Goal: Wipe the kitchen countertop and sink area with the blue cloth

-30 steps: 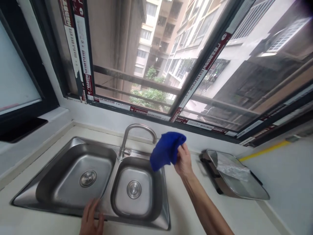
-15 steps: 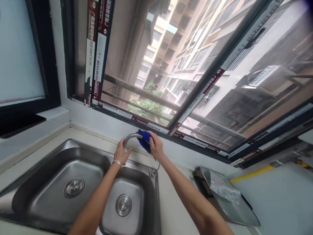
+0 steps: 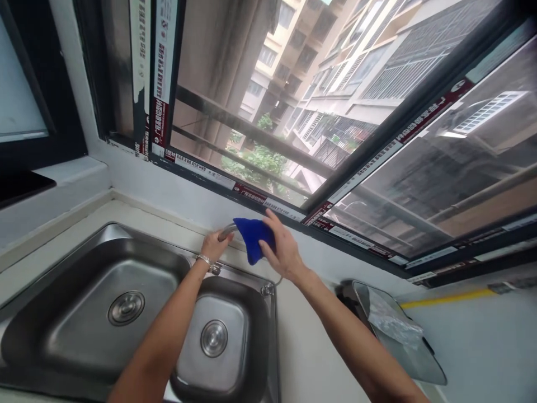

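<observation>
My left hand (image 3: 213,246), with a bracelet at its wrist, is closed around the curved metal faucet (image 3: 229,230) behind the sink. A blue cloth (image 3: 253,238) hangs at the outer end of the spout and hides that end. My right hand (image 3: 286,246) has the cloth between its thumb and fingers, to the right of the faucet. Below both arms lies the stainless steel double sink (image 3: 86,319). Its two basins each show a round drain strainer.
A dark-framed window (image 3: 201,174) with printed tape stands behind the sink. On the right, a glass-topped lidded appliance or pan (image 3: 403,347) carries a clear plastic bag (image 3: 392,319). A yellow pipe (image 3: 448,298) runs along the right wall. A dark flat object (image 3: 25,187) rests on the left ledge.
My right hand has moved slightly right and turned, its fingers more extended. More of the blue cloth shows, spread wider. My left hand stays on the faucet while the view has shifted.
</observation>
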